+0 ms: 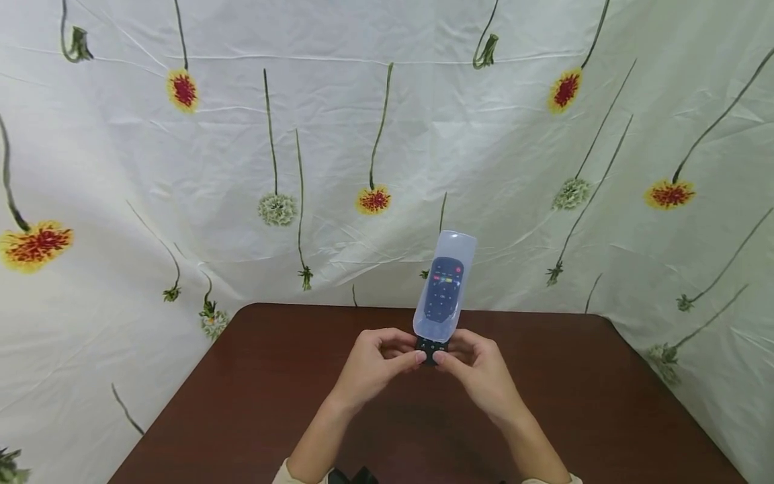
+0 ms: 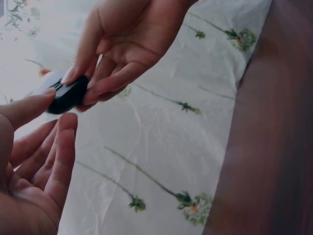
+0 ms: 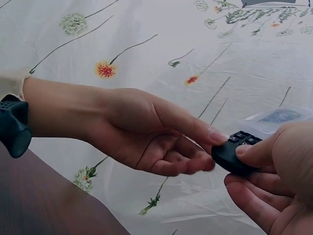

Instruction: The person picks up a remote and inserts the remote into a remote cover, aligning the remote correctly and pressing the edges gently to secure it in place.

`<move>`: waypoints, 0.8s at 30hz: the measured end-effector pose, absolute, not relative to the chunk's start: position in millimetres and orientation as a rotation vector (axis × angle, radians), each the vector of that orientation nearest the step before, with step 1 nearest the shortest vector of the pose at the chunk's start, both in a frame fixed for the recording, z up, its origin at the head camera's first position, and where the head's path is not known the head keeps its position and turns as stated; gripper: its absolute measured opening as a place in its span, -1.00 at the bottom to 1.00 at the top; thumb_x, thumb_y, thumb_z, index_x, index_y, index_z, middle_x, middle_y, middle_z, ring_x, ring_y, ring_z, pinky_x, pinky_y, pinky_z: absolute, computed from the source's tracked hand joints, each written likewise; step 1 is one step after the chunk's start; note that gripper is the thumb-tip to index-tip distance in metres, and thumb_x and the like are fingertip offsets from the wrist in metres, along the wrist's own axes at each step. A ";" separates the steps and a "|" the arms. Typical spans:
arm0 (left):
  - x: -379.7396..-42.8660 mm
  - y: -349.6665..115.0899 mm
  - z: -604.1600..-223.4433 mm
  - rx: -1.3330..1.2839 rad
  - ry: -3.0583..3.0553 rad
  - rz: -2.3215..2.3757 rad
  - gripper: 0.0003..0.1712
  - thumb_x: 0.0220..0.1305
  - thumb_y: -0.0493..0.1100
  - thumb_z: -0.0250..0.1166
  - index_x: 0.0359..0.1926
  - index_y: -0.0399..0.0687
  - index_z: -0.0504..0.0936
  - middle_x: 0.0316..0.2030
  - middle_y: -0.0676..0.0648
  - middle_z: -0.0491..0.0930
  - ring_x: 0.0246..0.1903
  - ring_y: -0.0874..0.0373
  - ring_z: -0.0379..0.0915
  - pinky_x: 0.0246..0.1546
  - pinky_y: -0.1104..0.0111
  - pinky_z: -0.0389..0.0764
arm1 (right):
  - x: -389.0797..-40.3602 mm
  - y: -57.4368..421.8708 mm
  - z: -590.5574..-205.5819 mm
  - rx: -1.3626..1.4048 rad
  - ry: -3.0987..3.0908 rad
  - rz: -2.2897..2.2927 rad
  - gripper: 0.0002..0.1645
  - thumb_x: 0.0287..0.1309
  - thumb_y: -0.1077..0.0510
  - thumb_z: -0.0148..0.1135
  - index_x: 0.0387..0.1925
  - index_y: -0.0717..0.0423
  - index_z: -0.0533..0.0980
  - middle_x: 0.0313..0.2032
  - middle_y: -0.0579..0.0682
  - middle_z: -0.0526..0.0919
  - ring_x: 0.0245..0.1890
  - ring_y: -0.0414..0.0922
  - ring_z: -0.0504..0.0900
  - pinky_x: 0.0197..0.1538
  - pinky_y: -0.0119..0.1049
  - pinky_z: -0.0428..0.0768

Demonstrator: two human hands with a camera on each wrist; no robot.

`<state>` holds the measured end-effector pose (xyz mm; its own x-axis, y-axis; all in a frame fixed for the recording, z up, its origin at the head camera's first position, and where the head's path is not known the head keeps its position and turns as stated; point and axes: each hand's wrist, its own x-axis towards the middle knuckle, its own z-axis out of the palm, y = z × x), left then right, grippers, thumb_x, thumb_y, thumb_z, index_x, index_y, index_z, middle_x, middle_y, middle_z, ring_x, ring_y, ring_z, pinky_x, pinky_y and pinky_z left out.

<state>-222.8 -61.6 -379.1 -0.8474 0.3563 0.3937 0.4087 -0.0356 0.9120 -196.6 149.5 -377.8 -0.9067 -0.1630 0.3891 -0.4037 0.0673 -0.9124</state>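
Note:
A black remote control (image 1: 432, 351) stands tilted upright above the table, most of its length inside a translucent plastic sleeve (image 1: 456, 246). Only its lower end sticks out of the sleeve, with a few buttons showing. My left hand (image 1: 377, 363) pinches that end from the left, thumb on the button face. From the right, my right hand (image 1: 480, 373) pinches the same end, its thumb beside the other. The right wrist view shows the rounded bare end of the remote (image 3: 230, 159) between both hands' thumbs and fingers. In the left wrist view the sleeve is washed out by light.
Below the hands lies a dark brown table (image 1: 254, 376) with rounded far corners. A white cloth (image 1: 338, 154) printed with flowers hangs behind and around it. A dark wrist device (image 3: 13, 125) sits at the left cuff.

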 end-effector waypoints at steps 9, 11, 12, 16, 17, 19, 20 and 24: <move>-225.2 -79.0 -368.8 -0.717 -1.931 -1.912 -0.76 0.35 -0.26 0.43 -0.03 -0.31 0.75 -0.36 -0.08 0.74 -0.46 -0.04 0.68 -0.36 0.26 0.71 | -195.5 142.2 -377.3 0.573 -2.208 1.869 -0.59 0.24 0.34 0.43 0.10 0.38 0.60 -0.13 0.19 0.75 -0.18 0.00 0.76 -0.06 -0.24 0.69; -226.0 -78.8 -367.5 -0.672 -1.865 -1.906 -0.75 0.36 -0.27 0.42 -0.03 -0.35 0.74 -0.36 -0.09 0.73 -0.49 0.03 0.65 -0.39 0.30 0.69 | -195.4 140.2 -377.6 0.571 -2.229 1.842 -0.59 0.23 0.33 0.44 0.10 0.36 0.60 -0.14 0.16 0.76 -0.17 0.00 0.75 -0.06 -0.25 0.69; -226.2 -78.5 -367.2 -0.655 -1.838 -1.905 -0.75 0.36 -0.28 0.42 -0.03 -0.37 0.74 -0.36 -0.10 0.73 -0.50 0.04 0.63 -0.40 0.31 0.68 | -195.2 139.1 -377.9 0.570 -2.242 1.828 -0.59 0.23 0.32 0.45 0.10 0.34 0.61 -0.14 0.14 0.76 -0.16 -0.01 0.75 -0.06 -0.26 0.68; -225.2 -76.0 -366.6 -0.603 -1.787 -1.907 -0.76 0.35 -0.30 0.42 -0.05 -0.39 0.74 -0.38 -0.19 0.70 -0.51 -0.09 0.61 -0.45 0.35 0.64 | -194.1 134.7 -380.2 0.580 -2.277 1.791 -0.60 0.21 0.33 0.46 0.08 0.32 0.63 -0.16 0.11 0.76 -0.16 -0.02 0.75 -0.05 -0.26 0.68; -224.7 -75.4 -366.7 -0.594 -1.784 -1.909 -0.77 0.35 -0.30 0.42 -0.05 -0.37 0.75 -0.39 -0.21 0.70 -0.51 -0.12 0.61 -0.45 0.36 0.64 | -193.9 133.7 -380.9 0.584 -2.282 1.784 -0.61 0.21 0.32 0.46 0.07 0.31 0.63 -0.17 0.11 0.76 -0.16 -0.03 0.75 -0.05 -0.26 0.68; -223.6 -74.2 -366.9 -0.578 -1.785 -1.918 -0.77 0.33 -0.30 0.43 -0.04 -0.33 0.76 -0.38 -0.21 0.69 -0.49 -0.13 0.61 -0.46 0.36 0.63 | -193.4 131.9 -382.3 0.595 -2.285 1.776 -0.62 0.21 0.32 0.47 0.06 0.31 0.63 -0.17 0.10 0.77 -0.16 -0.04 0.75 -0.04 -0.25 0.68; -223.1 -73.8 -367.1 -0.576 -1.786 -1.921 -0.77 0.33 -0.31 0.44 -0.03 -0.31 0.77 -0.37 -0.21 0.68 -0.48 -0.10 0.61 -0.46 0.36 0.62 | -193.2 131.2 -383.0 0.598 -2.286 1.770 -0.62 0.21 0.32 0.47 0.06 0.30 0.64 -0.17 0.09 0.77 -0.17 -0.04 0.75 -0.05 -0.24 0.69; -221.9 -72.3 -369.0 -0.591 -1.792 -1.915 -0.75 0.31 -0.30 0.46 0.00 -0.23 0.78 -0.30 -0.13 0.70 -0.44 0.08 0.59 -0.46 0.37 0.59 | -192.5 128.5 -385.0 0.614 -2.288 1.755 -0.63 0.21 0.32 0.47 0.05 0.30 0.64 -0.18 0.09 0.77 -0.18 -0.06 0.75 -0.06 -0.23 0.69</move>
<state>-221.9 -72.3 -369.0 -0.8073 -0.0334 0.5892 0.5901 -0.0552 0.8054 -192.5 128.5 -385.0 -0.8955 -0.2057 0.3946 -0.4345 0.2123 -0.8753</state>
